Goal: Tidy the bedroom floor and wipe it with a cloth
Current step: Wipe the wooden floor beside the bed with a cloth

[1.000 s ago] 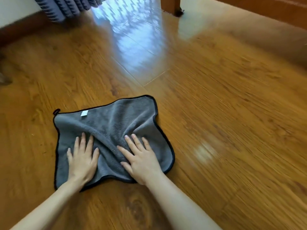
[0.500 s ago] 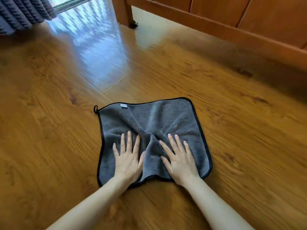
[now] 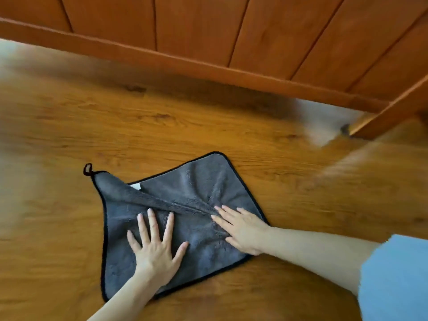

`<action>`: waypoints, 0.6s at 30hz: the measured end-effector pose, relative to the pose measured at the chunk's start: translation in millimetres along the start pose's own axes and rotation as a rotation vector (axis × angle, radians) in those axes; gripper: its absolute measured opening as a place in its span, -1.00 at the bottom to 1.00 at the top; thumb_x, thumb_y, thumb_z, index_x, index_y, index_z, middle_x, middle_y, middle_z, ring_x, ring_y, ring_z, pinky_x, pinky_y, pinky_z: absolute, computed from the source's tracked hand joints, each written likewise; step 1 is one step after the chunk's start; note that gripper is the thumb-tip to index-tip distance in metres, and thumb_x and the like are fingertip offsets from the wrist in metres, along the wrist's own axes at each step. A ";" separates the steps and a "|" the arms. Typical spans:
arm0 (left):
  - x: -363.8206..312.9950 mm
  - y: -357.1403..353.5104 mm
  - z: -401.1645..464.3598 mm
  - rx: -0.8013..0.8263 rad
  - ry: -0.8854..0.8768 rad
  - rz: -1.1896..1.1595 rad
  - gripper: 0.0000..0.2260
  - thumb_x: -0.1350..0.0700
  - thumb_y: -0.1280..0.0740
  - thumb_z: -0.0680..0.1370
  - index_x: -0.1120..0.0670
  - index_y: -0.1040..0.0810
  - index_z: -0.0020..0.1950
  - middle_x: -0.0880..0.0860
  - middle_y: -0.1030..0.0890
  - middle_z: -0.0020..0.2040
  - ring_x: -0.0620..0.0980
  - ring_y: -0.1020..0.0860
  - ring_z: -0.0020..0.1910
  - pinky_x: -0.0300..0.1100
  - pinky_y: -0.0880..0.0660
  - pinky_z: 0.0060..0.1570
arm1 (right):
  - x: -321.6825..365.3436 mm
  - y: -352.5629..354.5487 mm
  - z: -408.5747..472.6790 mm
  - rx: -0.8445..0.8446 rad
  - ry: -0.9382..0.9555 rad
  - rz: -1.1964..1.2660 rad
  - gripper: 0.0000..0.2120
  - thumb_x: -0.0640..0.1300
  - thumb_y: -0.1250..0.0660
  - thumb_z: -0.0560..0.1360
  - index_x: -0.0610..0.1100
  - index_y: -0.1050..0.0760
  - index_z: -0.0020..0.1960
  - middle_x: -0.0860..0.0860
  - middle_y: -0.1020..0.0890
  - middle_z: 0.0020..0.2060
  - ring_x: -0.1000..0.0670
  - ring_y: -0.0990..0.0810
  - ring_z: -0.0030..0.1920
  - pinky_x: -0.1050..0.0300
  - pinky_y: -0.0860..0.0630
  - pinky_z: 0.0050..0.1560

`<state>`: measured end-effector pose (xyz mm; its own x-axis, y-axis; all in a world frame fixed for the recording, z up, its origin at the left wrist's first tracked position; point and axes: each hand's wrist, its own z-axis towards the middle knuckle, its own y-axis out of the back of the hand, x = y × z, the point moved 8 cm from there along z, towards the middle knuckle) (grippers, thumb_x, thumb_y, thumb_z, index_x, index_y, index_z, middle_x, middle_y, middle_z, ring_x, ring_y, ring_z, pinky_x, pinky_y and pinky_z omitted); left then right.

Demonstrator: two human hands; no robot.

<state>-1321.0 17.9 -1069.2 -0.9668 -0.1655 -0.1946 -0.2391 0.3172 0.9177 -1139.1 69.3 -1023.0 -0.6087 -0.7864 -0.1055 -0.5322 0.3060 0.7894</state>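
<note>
Most of the frame is filled by the wooden floor [image 3: 266,163], glossy and blurred towards the left and right edges. Across the upper part of the frame a panelled wooden bed frame [image 3: 208,31] is seen, with a leg [image 3: 382,121] meeting the floor at the upper right. A pale blue sleeve [image 3: 393,279] is visible at the lower right corner.

The grey cloth [image 3: 199,188], edged in black, is spread on the floor in the lower centre of the frame. A ridge is bunched diagonally across its middle, and its upper left corner is folded over beside a small white label [image 3: 136,186]; a hanging loop [image 3: 88,169] juts from that corner.

The left hand [image 3: 155,246] is laid flat on the lower left part of the cloth, fingers [image 3: 151,222] straight and spread, nothing gripped. The right hand [image 3: 243,229] is pressed flat on the right part, fingers extended towards the ridge, likewise gripping nothing.

Wiping appears to be in progress. Since the cloth is held by palm pressure alone, it could be bunched further along the ridge, so less fabric would meet the floor. The bed frame lies close ahead; a long push could carry the cloth under it or bring knuckles against the rail.
</note>
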 end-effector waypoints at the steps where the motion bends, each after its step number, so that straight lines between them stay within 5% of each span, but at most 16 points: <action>1: -24.9 3.0 6.0 0.008 -0.013 -0.006 -0.23 -0.39 0.28 0.47 0.02 -0.32 0.43 0.33 -0.22 0.44 0.29 -0.11 0.41 0.30 -0.01 0.17 | -14.9 -13.2 -15.2 0.033 -0.034 0.018 -0.41 0.03 0.05 0.64 -0.11 0.29 0.52 -0.08 0.23 0.52 -0.05 0.20 0.52 -0.05 0.04 0.49; 4: -95.5 -3.4 18.0 0.091 -0.098 0.050 -0.06 -0.41 0.71 0.04 -0.11 0.43 0.40 0.18 0.50 0.37 0.28 0.37 0.42 0.29 0.25 0.28 | -46.8 -49.3 -65.6 0.119 -0.152 0.120 -0.39 0.03 0.04 0.64 -0.12 0.31 0.51 -0.07 0.22 0.52 -0.03 0.20 0.52 -0.02 0.05 0.49; 6: -141.1 -8.9 20.0 0.150 -0.207 0.045 -0.06 -0.40 0.74 -0.06 -0.11 0.55 0.30 0.13 0.60 0.29 0.26 0.45 0.40 0.28 0.31 0.28 | -64.4 -72.3 -99.1 0.153 -0.243 0.218 -0.38 0.04 0.03 0.64 -0.11 0.31 0.51 -0.06 0.22 0.52 -0.02 0.21 0.52 -0.01 0.05 0.50; 8: -181.8 -17.2 17.9 0.191 -0.322 0.069 -0.07 -0.50 0.56 0.12 -0.11 0.41 0.42 0.15 0.48 0.39 0.25 0.36 0.43 0.26 0.27 0.26 | -79.2 -96.4 -133.6 0.188 -0.334 0.323 -0.39 0.05 0.03 0.63 -0.09 0.30 0.52 -0.05 0.21 0.52 -0.01 0.22 0.52 0.00 0.07 0.50; 10: -215.1 -24.7 15.9 0.194 -0.428 0.155 -0.14 -0.48 0.15 0.31 -0.07 -0.08 0.52 0.24 -0.05 0.51 0.26 -0.02 0.44 0.30 -0.04 0.24 | -92.4 -122.7 -165.3 0.200 -0.419 0.411 -0.40 0.06 0.04 0.63 -0.05 0.29 0.52 -0.02 0.22 0.52 0.00 0.22 0.51 0.00 0.08 0.49; 12: -241.9 -29.4 12.9 0.191 -0.520 0.186 -0.21 -0.43 -0.05 0.29 -0.03 -0.34 0.40 0.23 -0.41 0.35 0.26 -0.26 0.32 0.32 -0.39 0.09 | -102.8 -147.9 -192.2 0.183 -0.509 0.507 -0.43 0.07 0.04 0.63 0.04 0.25 0.52 0.00 0.24 0.52 0.00 0.23 0.51 0.00 0.08 0.49; 15: -268.8 -39.6 8.6 0.161 -0.624 0.208 -0.11 -0.42 -0.08 0.28 0.02 -0.13 0.51 0.21 -0.40 0.36 0.24 -0.27 0.33 0.29 -0.45 0.05 | -110.9 -181.4 -216.5 0.066 -0.693 0.672 -0.48 0.12 0.05 0.62 0.20 0.19 0.50 0.05 0.34 0.48 -0.01 0.27 0.51 -0.04 0.06 0.50; 18: -283.0 -55.3 4.0 0.132 -0.671 0.203 -0.23 -0.40 -0.02 0.41 0.01 -0.14 0.50 0.23 -0.28 0.43 0.28 -0.22 0.38 0.30 -0.19 0.19 | -100.8 -195.2 -214.5 -0.115 -0.833 0.728 -0.48 0.24 0.22 0.56 0.22 0.11 0.50 0.00 0.30 0.46 -0.07 0.26 0.49 -0.17 -0.02 0.47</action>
<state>-1034.5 50.9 -1066.3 -0.8300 0.5062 -0.2342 -0.0160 0.3981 0.9172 -847.6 -26.2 -1036.7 -0.9814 0.1798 0.0667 0.1442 0.4628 0.8746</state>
